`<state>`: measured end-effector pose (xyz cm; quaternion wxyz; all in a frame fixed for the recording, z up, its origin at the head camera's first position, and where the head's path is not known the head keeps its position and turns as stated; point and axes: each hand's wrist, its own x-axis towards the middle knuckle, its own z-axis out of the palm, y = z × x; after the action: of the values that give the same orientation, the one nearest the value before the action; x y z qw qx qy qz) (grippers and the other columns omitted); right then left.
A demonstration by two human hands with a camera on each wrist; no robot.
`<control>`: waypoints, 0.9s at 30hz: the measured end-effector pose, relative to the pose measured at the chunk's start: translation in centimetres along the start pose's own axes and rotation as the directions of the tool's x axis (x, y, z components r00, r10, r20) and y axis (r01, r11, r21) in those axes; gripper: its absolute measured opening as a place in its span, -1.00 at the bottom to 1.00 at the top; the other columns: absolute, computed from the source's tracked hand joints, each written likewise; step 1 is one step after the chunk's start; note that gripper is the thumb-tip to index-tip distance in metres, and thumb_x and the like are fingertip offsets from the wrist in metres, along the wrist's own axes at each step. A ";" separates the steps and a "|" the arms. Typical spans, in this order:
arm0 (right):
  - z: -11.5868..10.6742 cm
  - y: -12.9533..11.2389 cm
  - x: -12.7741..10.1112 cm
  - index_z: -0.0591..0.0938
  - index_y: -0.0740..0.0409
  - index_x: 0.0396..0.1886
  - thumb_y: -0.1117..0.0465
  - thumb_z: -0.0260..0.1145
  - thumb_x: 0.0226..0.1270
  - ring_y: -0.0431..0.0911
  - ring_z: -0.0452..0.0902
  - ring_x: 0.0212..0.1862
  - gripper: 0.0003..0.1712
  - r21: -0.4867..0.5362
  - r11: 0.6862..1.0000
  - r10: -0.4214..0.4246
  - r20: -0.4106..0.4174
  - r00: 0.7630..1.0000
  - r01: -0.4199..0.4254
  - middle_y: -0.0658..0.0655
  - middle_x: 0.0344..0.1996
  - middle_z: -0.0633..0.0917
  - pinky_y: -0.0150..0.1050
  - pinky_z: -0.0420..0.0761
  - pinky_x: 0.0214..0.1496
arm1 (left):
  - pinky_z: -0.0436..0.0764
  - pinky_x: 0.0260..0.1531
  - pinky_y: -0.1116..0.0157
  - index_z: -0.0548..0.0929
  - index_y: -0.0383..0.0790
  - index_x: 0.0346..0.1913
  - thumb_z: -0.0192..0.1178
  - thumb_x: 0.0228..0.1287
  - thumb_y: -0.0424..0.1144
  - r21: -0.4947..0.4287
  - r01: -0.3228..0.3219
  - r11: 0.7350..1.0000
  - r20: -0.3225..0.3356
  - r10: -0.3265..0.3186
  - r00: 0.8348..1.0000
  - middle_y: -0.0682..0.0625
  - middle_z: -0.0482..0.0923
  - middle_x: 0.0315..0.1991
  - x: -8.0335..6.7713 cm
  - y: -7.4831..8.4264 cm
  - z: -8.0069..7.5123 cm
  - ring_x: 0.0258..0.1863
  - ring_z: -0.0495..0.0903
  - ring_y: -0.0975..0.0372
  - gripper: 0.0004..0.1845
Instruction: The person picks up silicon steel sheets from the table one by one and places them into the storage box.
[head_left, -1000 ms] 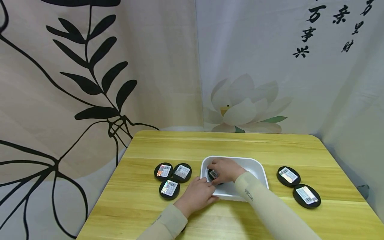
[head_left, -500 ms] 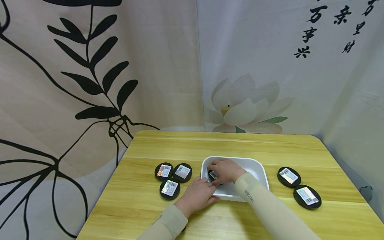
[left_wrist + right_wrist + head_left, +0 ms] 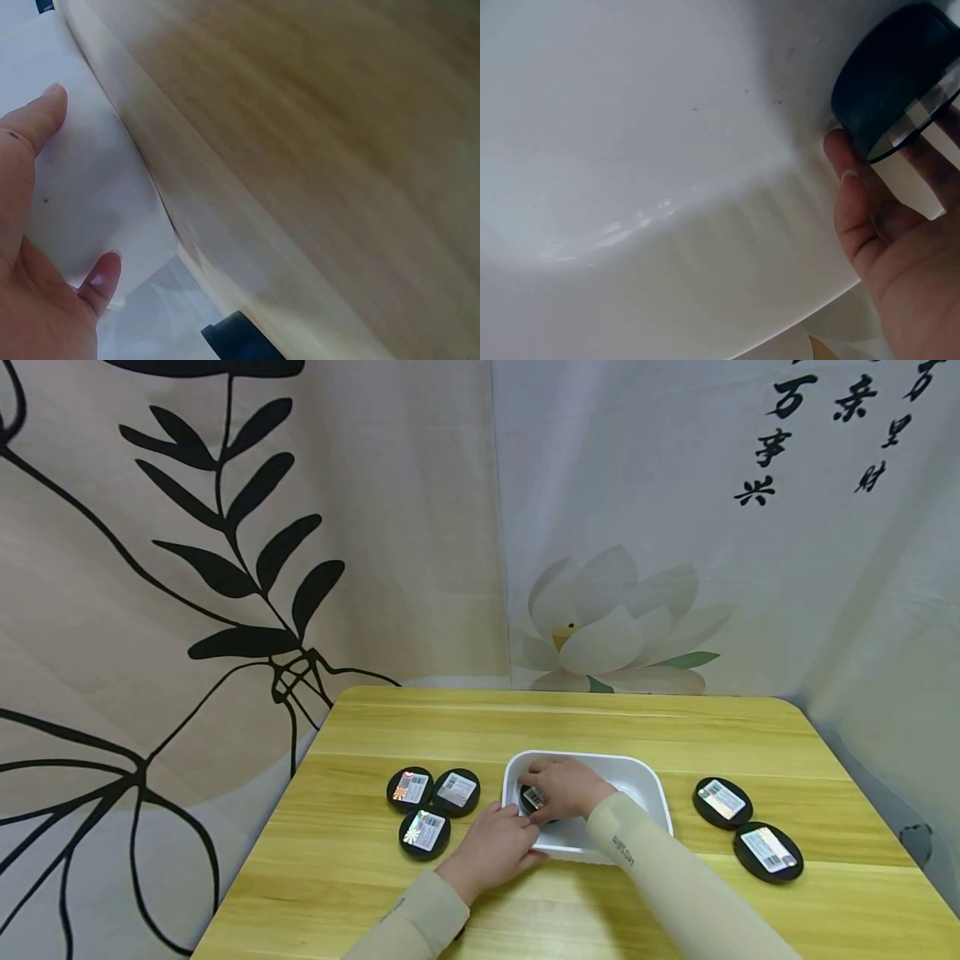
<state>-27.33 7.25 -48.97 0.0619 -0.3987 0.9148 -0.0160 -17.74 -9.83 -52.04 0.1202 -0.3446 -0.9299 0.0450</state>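
In the head view a white tray stands on the wooden table. My right hand reaches into its left end and grips a round black container by its sides, label facing up. The right wrist view shows the fingers around the dark side of this container, close to the tray wall. At the tray's near left corner my left hand holds the tray. Two of its fingertips lie against the tray's outer wall in the left wrist view.
Left of the tray lie three labelled black containers in a tight cluster. Two more lie touching on the right. A dark object shows low in the left wrist view. A printed curtain hangs behind the table.
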 end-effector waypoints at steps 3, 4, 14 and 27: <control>0.0 0.0 0.0 0.58 -0.10 0.32 -0.27 0.48 0.12 -0.04 0.57 0.22 -0.22 0.002 1.000 -0.003 0.005 1.000 0.003 0.00 0.20 0.62 -0.01 0.46 0.40 | 0.43 -0.16 0.31 0.63 0.11 -0.39 0.15 0.32 0.33 -0.001 0.000 1.000 0.002 0.000 1.000 0.27 0.70 -0.28 0.0 0.1 0.0 -0.27 0.53 0.30 -0.60; 0.0 0.0 -0.1 0.58 -0.11 0.33 -0.28 0.47 0.13 -0.05 0.57 0.22 -0.22 0.003 1.000 -0.001 0.009 1.000 0.001 0.00 0.21 0.61 -0.02 0.45 0.40 | 0.44 -0.16 0.31 0.64 0.11 -0.39 0.15 0.32 0.33 0.000 0.001 1.000 0.003 -0.001 1.000 0.28 0.70 -0.28 0.0 0.1 -0.1 -0.27 0.53 0.30 -0.60; -1.0 0.0 -0.4 0.57 -0.07 0.33 -0.32 0.45 0.13 -0.02 0.61 0.13 -0.19 0.007 1.000 -0.016 0.015 1.000 0.015 0.03 0.24 0.60 -0.06 0.55 0.29 | 0.44 -0.16 0.31 0.63 0.10 -0.37 0.14 0.33 0.33 -0.006 -0.003 1.000 0.011 0.003 1.000 0.26 0.71 -0.22 0.0 0.2 -0.2 -0.25 0.53 0.29 -0.60; -3.1 0.4 -1.5 0.56 -0.09 0.35 -0.31 0.42 0.19 0.12 0.62 0.15 -0.22 0.118 0.989 0.077 0.064 0.995 -0.084 0.09 0.35 0.55 0.14 0.54 0.24 | 0.46 -0.10 0.29 0.62 0.08 -0.37 0.13 0.36 0.30 -0.050 0.007 0.999 0.066 -0.004 0.998 0.22 0.71 -0.24 0.1 0.0 -0.8 -0.20 0.55 0.28 -0.61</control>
<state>-27.00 8.57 -45.83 0.1136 -0.3573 0.9253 -0.0568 -17.65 -9.76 -51.20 0.0812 -0.3431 -0.9352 0.0326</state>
